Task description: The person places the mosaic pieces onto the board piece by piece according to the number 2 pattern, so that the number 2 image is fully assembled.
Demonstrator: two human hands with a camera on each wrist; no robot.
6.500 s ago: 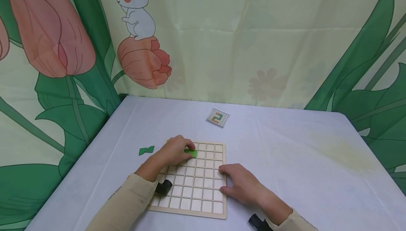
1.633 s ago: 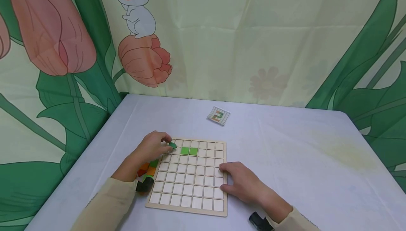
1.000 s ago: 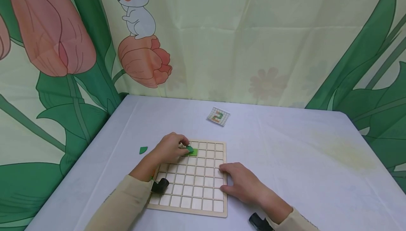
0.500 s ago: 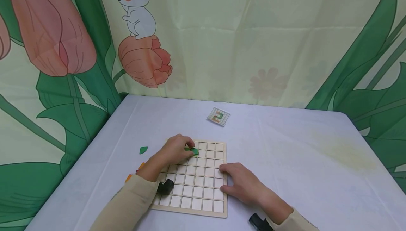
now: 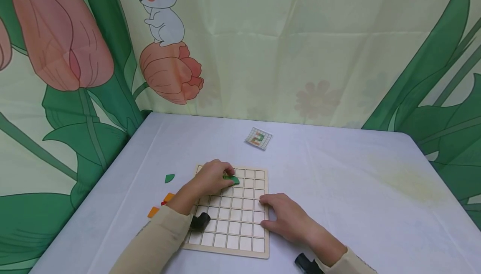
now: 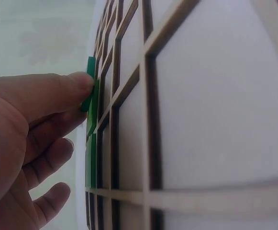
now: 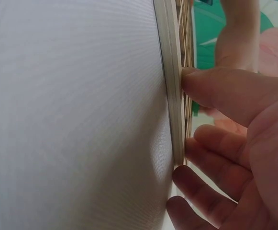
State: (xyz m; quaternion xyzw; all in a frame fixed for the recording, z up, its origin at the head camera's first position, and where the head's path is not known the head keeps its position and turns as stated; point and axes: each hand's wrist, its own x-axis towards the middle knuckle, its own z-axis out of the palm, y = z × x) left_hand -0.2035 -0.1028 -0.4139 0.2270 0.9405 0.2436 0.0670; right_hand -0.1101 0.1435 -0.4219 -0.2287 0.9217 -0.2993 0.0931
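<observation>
My left hand (image 5: 215, 176) is over the far part of the wooden grid board (image 5: 225, 202), pinching a dark green tile with a rounded edge (image 5: 235, 180) between thumb and fingers. In the left wrist view the dark green tile (image 6: 90, 67) stands slightly tilted against the board, beside lighter green tiles (image 6: 92, 160) set in the grid. In the head view the fingers mostly hide those tiles. At the board's right side my right hand (image 5: 287, 215) rests its thumb and relaxed fingers on the rim; the right wrist view shows the thumb (image 7: 210, 86) on the edge.
Another dark green tile (image 5: 170, 178) lies on the white table (image 5: 338, 190) left of the board. Orange tiles (image 5: 153, 212) and a bit of red show beside the left forearm, which hides part of that area. A small pattern card (image 5: 258, 138) lies beyond the board.
My left hand set light green squares in the board, then took one dark green tile from the left and carried it right over the grid. It shifted slightly further right lately. My right hand stayed put.
</observation>
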